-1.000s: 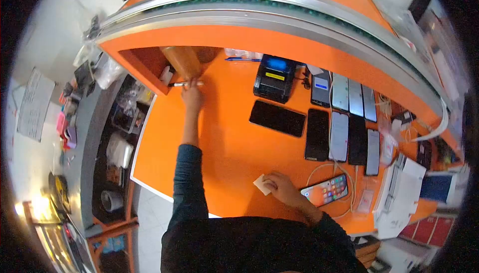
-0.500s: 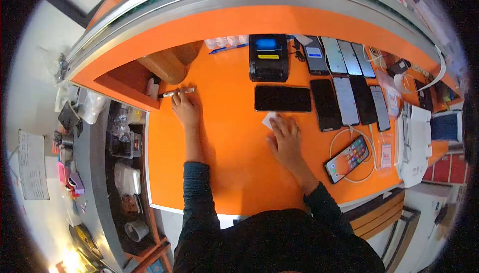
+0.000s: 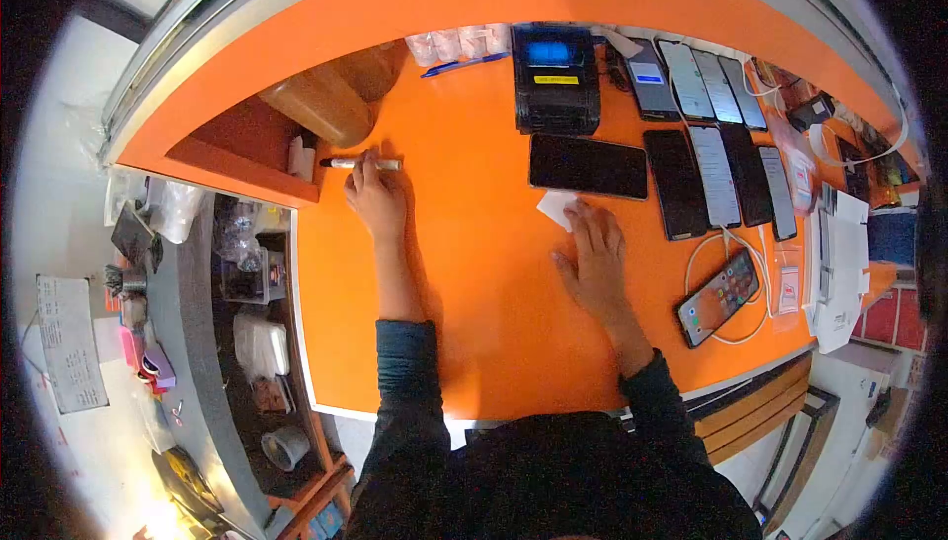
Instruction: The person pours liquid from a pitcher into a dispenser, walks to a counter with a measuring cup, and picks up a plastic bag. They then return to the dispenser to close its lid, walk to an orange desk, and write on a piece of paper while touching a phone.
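At the left of the orange counter, my left hand [image 3: 377,199] has its fingers closed over a white marker [image 3: 389,164] with a black cap. The marker lies nearly level, its cap pointing left. Near the middle, my right hand [image 3: 598,259] rests flat, thumb apart, with its fingertips on a small white slip of paper [image 3: 556,206]. Part of the slip is hidden under those fingers. Just beyond it lies a large black phone [image 3: 589,166], screen dark.
A black receipt printer [image 3: 556,96] stands at the back, with a blue pen [image 3: 464,66] and paper rolls [image 3: 459,43] to its left. Several phones [image 3: 715,175] lie in rows at right. A lit phone [image 3: 717,297] rests on a white cable. Brown cylinders [image 3: 321,106] sit back left.
The camera view has shifted and tilted slightly. My left fingers now reach farther over the marker. My right hand stays at the paper slip.
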`<state>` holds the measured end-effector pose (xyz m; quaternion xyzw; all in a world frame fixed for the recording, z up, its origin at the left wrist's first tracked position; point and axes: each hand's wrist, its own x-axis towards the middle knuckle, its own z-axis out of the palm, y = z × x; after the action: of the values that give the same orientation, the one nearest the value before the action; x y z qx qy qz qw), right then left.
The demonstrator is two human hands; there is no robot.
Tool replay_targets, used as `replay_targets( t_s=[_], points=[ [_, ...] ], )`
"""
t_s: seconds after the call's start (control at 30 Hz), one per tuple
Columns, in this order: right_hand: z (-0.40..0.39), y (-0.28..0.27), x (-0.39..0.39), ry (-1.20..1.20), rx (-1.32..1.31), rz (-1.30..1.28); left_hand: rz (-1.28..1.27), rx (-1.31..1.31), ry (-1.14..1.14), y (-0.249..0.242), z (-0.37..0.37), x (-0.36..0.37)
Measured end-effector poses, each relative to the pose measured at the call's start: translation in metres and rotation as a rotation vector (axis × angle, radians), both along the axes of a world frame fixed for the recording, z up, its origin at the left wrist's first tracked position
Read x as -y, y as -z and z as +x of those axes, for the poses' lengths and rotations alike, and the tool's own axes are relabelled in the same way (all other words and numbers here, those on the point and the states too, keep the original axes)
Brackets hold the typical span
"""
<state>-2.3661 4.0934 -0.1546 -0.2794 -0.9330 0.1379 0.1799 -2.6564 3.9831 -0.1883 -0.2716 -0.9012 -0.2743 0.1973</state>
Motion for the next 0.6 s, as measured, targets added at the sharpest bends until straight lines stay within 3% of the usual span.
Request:
replay_targets(
  t_s=[0.5,0.6],
  points=[
    [0.002,-0.006,0.0,-0.02,0.05,-0.032,-0.086,-0.01,-0.049,-0.013,0.014,-0.003],
    [0.002,-0.002,0.0,-0.004,0.059,-0.012,0.186,-0.068,0.406,-0.025,-0.001,-0.035]
  ],
)
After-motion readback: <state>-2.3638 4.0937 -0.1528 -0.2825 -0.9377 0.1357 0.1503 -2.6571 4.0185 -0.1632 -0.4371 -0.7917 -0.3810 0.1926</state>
